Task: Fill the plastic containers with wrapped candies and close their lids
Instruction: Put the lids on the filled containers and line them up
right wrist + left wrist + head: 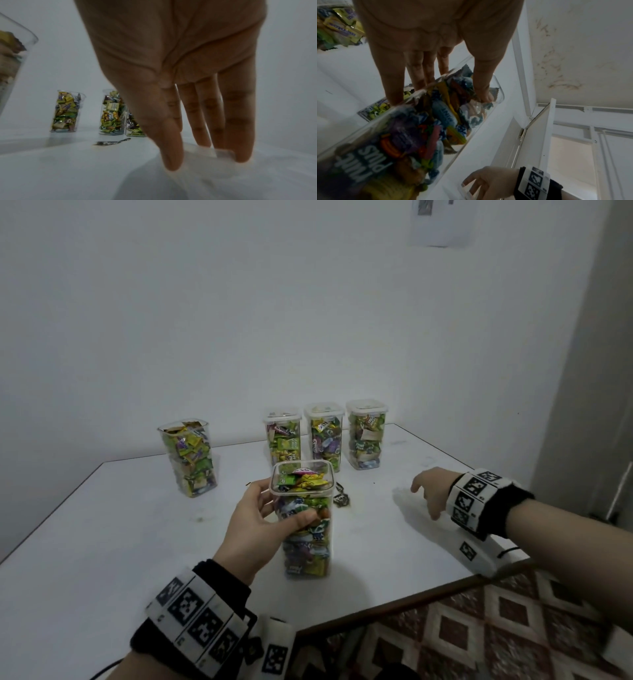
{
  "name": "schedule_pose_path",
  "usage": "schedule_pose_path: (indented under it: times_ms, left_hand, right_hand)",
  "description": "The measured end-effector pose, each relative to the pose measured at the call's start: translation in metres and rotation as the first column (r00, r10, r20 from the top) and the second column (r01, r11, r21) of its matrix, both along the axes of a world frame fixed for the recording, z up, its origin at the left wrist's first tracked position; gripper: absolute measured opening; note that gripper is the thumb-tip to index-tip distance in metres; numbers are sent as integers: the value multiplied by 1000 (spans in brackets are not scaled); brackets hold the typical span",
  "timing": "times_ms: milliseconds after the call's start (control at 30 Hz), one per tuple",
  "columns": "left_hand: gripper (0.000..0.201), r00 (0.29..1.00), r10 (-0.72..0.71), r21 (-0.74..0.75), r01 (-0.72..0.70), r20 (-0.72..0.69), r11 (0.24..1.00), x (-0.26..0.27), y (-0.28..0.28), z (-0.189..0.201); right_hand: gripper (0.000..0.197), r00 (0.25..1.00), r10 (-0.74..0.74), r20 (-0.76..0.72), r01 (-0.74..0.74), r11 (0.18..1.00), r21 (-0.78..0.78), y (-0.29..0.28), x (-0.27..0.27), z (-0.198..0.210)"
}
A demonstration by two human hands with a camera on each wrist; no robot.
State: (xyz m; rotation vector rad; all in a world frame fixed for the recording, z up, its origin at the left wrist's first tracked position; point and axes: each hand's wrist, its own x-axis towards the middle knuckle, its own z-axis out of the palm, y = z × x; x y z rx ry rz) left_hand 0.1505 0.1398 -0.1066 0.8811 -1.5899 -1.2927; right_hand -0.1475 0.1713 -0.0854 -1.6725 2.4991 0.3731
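A tall clear container [305, 529], packed with wrapped candies and with no lid on, stands in the middle of the white table [137, 542]. My left hand [274, 508] grips its upper part, thumb on the near wall and fingers behind; the left wrist view shows the left hand [440, 88] on this container [419, 121]. To the right, my right hand [426, 494] points down with spread, fairly straight fingers. The right hand [202, 155] touches with its fingertips a pale flat lid [205, 170] that barely stands out from the table.
Another lidless candy-filled container [188, 457] stands at the back left. Three lidded ones [282, 436] [324, 433] [366, 433] line the back by the wall. A small dark object [342, 499] lies behind the held container. The table's front edge [411, 601] runs close by, above patterned carpet.
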Motion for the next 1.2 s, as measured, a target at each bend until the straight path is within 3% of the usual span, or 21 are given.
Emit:
schedule_pose_path:
  times_ms: [100,200,267,333,400,467,533,633,733,867,1067,1200]
  left_hand:
    - [86,1000,5,-14,-5,3,1000,0,3,1]
    - [81,1000,6,-29,-5,19,1000,0,3,1]
    - [77,1000,6,-36,-5,23,999,1,2,0]
    - [75,1000,5,-46,-4,22,999,1,2,-1]
    - [77,1000,4,-53,-3,26,999,1,2,-2]
    - [78,1000,5,-61,-4,26,998,0,1,-3]
    - [76,1000,14,-70,-12,25,997,0,1,-4]
    - [72,999,25,-77,-22,30,997,-1,2,-6]
    - [63,999,32,-84,-29,33,996,-1,0,-7]
    - [58,999,21,-102,-17,36,995,-1,-1,-7]
    - [61,999,31,-105,-29,14,994,-1,-1,-9]
    - [64,999,35,-109,-31,30,994,0,-1,-9]
  right_hand:
    - [39,1000,30,-7,-31,994,-105,-4,7,5]
    - [33,1000,19,4,-16,940,-342,-4,15,12]
    - [32,992,62,113,12,830,-557,-1,23,20]
    - [27,954,184,238,56,669,-741,3,34,32]
    - [21,882,332,335,120,530,-839,9,48,46]
    - [24,776,473,418,185,462,-867,15,64,60]
    - [37,636,592,495,258,441,-859,20,79,72]
    - [44,442,700,560,239,510,-826,25,101,84]
    - [32,362,709,605,70,626,-777,21,124,86]
    - [27,472,642,604,-66,709,-702,4,141,79]
    - [12,610,603,515,-47,676,-736,-13,141,61]
    - [11,602,602,524,-28,672,-740,-16,136,47]
